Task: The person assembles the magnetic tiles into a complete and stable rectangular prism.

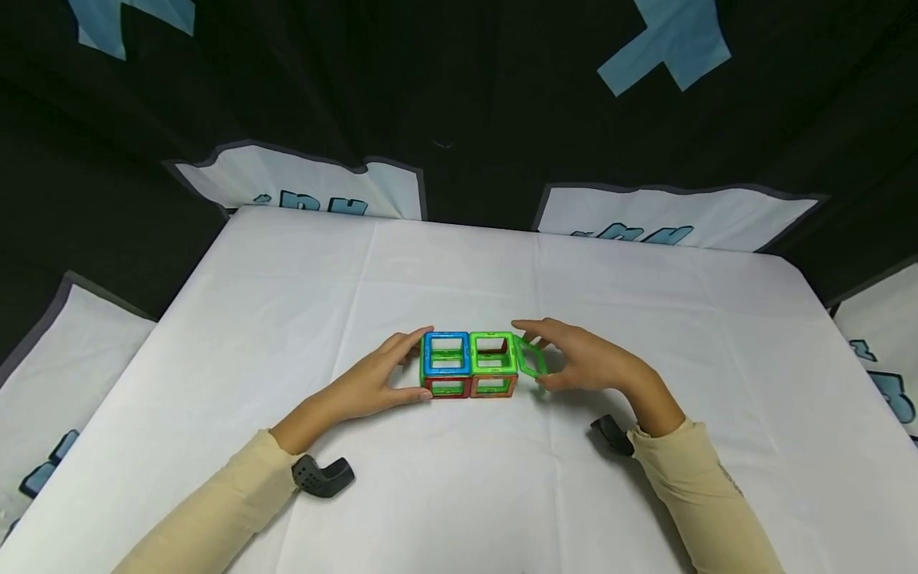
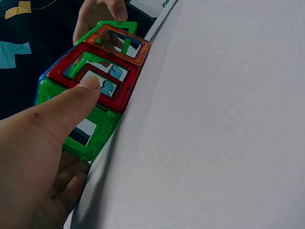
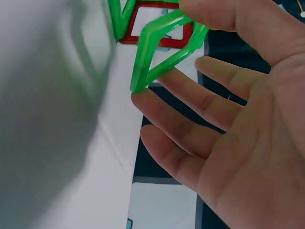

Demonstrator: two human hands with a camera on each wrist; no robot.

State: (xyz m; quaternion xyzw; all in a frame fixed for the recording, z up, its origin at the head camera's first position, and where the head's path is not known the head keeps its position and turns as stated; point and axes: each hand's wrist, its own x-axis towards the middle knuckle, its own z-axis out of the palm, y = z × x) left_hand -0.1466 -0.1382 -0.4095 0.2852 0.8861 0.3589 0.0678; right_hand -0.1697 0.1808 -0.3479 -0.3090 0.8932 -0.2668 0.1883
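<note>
A two-cube block of see-through magnetic tiles (image 1: 471,373) sits on the white table, with blue and green frames on top and red and orange ones in front. My left hand (image 1: 367,384) grips its left end. In the left wrist view the thumb lies on the red tile (image 2: 125,98), and the other fingers are partly hidden behind the green end tile (image 2: 102,136). At the block's right end, my right hand (image 1: 591,359) pinches a green tile (image 3: 143,59) between thumb and fingers. That tile is tilted, and its upper left corner is close to the block; contact is unclear.
White cloth covers the table (image 1: 445,494). Black wrist mounts (image 1: 324,477) are worn at both sleeves. Beyond the far edge hangs a dark curtain (image 1: 473,119) with blue and white patches.
</note>
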